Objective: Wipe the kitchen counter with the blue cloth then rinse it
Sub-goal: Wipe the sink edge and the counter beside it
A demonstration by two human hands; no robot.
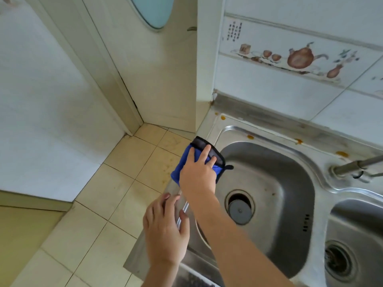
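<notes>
I'm pressing flat right-hand fingers [207, 154] on the folded blue cloth [182, 168], scrubbing the steel worktop [209, 125] edge; left hand [165, 228], fingers loose, is bracing.

You are looking down from head height, close over the bench [209, 129] edge, facing the sink [269, 175] and wall tiles [290, 85].

left hand [165, 230]: bare, no glove, ring or watch | right hand [198, 176]: bare | both forearms: uncovered to frame edge, no sleeve visible
</notes>
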